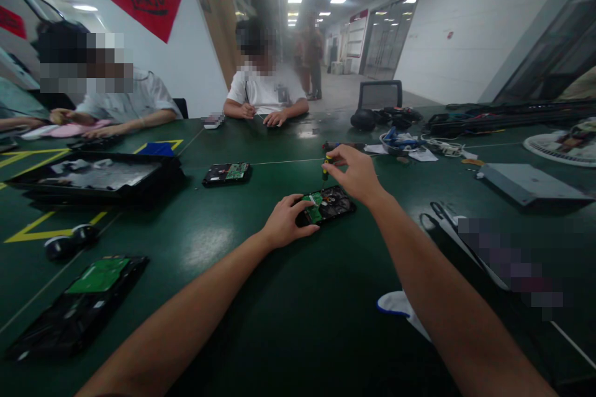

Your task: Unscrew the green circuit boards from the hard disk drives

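Observation:
A black hard drive point(339, 203) with a green circuit board lies on the green table in front of me. My left hand point(289, 221) grips its left end, thumb along the near edge and fingers over the board. Above the drive, my right hand point(356, 172) pinches a yellow-and-black screwdriver point(325, 169), held upright. Its shaft points down at the drive's far side; whether the tip touches a screw is too small to tell. A second hard drive point(226, 173) lies to the left, farther back, and a larger one point(79, 304) rests at the near left.
Black trays point(162, 177) are stacked on the left. To the right are a grey metal box point(535, 185), a bowl of blue items point(395, 144) and a white glove-like cloth point(400, 305). Two co-workers sit across the table point(261, 273), one at the centre point(267, 90).

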Demonstrator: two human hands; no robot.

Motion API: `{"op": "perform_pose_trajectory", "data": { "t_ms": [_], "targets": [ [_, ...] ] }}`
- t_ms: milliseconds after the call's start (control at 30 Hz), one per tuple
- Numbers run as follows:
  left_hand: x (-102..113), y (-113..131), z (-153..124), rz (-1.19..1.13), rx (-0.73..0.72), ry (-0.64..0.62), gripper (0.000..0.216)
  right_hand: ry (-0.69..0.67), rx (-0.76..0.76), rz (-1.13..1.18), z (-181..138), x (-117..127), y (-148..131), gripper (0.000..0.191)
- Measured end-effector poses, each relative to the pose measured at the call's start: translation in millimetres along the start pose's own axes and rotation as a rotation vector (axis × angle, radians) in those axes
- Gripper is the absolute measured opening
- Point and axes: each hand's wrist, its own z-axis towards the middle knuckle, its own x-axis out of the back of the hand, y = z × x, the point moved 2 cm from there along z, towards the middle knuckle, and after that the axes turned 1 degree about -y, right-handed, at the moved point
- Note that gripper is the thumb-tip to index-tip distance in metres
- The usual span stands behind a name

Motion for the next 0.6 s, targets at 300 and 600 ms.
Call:
{"op": "perform_pose_trajectory", "data": {
  "t_ms": [300,600],
  "targets": [
    [6,4,-1,-0.032,-0.008,-0.015,0.065,0.045,-0.016,-0.044,-2,-5,5,0.018],
    [6,4,-1,-0.021,-0.004,-0.014,0.063,0.128,0.112,-0.122,-4,-12,5,0.016]
  ]
}}
